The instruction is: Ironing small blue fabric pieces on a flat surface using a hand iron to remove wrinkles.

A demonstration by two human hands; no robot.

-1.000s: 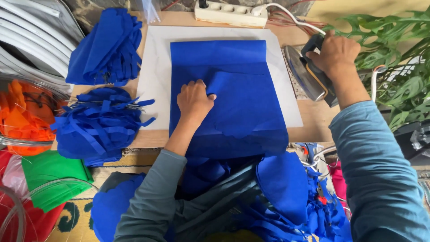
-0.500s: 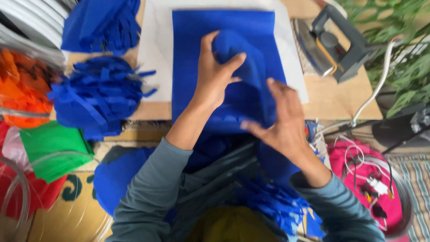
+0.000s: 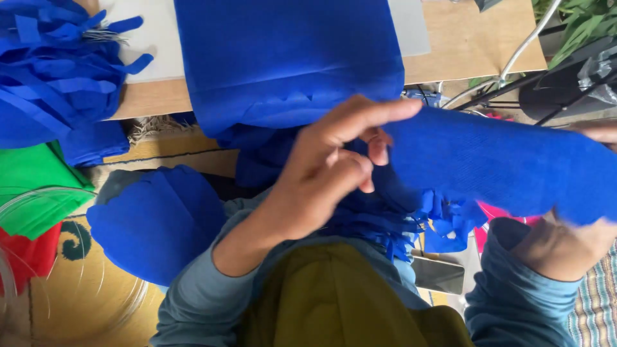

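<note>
A blue fabric piece [image 3: 508, 160] is stretched between my two hands above my lap. My left hand [image 3: 328, 164] pinches its left end with fingers and thumb. My right hand [image 3: 569, 247] grips the right end from below, mostly hidden behind the cloth. A larger blue fabric sheet [image 3: 289, 58] lies flat on the white board [image 3: 148, 45] on the wooden table [image 3: 475, 45], its near edge hanging over the table's front. More blue fabric pieces [image 3: 385, 222] are heaped in my lap.
A pile of blue strips [image 3: 58, 71] sits at the left of the table. Green fabric [image 3: 32, 186] and red fabric [image 3: 26, 257] lie on the floor beside a clear plastic tub [image 3: 96, 302]. A phone [image 3: 437, 275] rests by my right leg. Metal legs [image 3: 514, 64] and a plant [image 3: 578, 19] stand at right.
The view dropped toward my lap. Both hands left the sheet on the table and lifted a separate blue piece, pulling it out sideways to the right.
</note>
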